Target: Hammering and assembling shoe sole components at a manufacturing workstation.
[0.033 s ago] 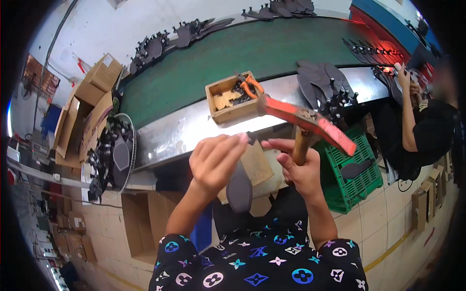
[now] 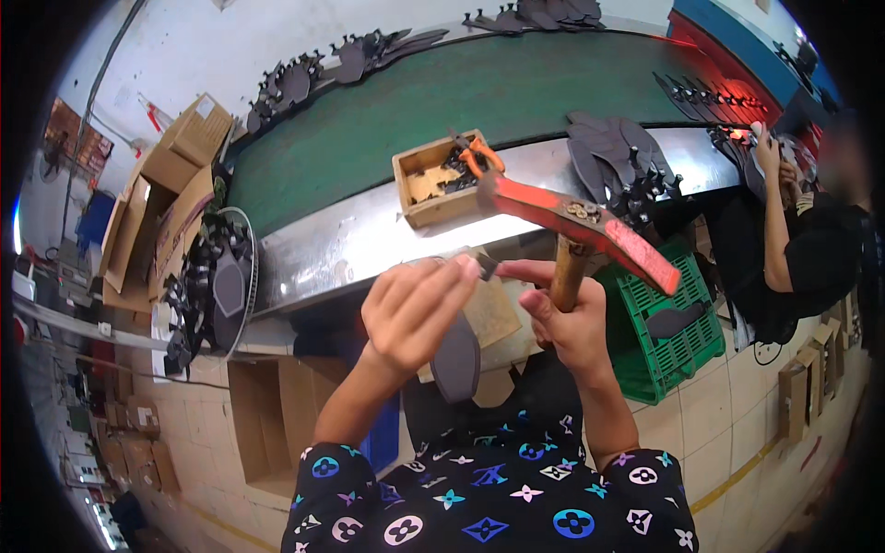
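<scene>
The worktop (image 2: 318,263) runs across the view, a green belt (image 2: 369,129) along its middle and bare metal at its front edge. Beyond its front edge, to the right, a green crate (image 2: 682,361) stands tilted with one sole inside. A wire basket (image 2: 252,295) of dark parts sits at the left end. A pile of soles (image 2: 601,157) lies on the front edge, right of the middle; the wooden box (image 2: 442,210) sits left of it. The hammer (image 2: 631,249) is held up in front of that edge. Below the hands, a sole (image 2: 454,361) lies partly over a tan pad (image 2: 495,318), its near end toward the lap. The left hand (image 2: 410,311) pinches a small dark piece (image 2: 488,266); the right hand (image 2: 581,336) is wrapped round the hammer's handle, forefinger stretched to the piece. Whether that fingertip touches it, I cannot tell. Orange pliers (image 2: 479,155) lean in the box's far right corner.

The piece looks easiest to lose: so small and held by fingertips, it could slip if the forefinger nudged it. With one finger off the handle, the heavy head might twist or dip onto the left fingers. The sole, apparently unheld, could slide toward the lap if knocked.
</scene>
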Demonstrator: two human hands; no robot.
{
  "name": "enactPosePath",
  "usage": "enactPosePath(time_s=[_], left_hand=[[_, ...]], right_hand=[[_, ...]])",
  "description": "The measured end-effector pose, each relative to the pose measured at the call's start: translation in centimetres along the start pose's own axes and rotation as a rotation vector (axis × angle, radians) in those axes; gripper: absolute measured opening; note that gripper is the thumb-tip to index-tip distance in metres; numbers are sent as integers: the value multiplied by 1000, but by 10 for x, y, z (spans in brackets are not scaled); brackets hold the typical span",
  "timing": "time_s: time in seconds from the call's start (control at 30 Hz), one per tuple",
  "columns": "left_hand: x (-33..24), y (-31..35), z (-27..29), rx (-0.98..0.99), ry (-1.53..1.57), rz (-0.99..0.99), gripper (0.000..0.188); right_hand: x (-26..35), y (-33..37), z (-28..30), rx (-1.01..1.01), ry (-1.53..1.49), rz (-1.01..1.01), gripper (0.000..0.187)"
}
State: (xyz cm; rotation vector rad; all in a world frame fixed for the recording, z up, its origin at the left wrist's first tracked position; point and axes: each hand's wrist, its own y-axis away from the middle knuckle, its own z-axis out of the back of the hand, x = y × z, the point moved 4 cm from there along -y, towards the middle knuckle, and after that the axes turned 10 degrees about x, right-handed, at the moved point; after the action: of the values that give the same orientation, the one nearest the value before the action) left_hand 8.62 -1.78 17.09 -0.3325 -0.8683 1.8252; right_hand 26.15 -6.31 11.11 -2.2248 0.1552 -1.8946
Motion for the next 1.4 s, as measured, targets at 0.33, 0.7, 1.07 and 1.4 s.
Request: enactPosePath(time_s=[0.33,0.7,1.07,1.4], left_hand=[[-5,36,7,-166,518,231,33],[18,73,-30,24,1001,635,24],[66,129,-122,175,773,864,26],[66,131,-116,84,812,858,25]], right_hand=[[6,5,-42,-54,-109,-61,27],[-41,-5,-34,120,-140,-231,19],[-96,-83,-25,161,351,9,26],[-97,-88,-38,246,727,95,27]])
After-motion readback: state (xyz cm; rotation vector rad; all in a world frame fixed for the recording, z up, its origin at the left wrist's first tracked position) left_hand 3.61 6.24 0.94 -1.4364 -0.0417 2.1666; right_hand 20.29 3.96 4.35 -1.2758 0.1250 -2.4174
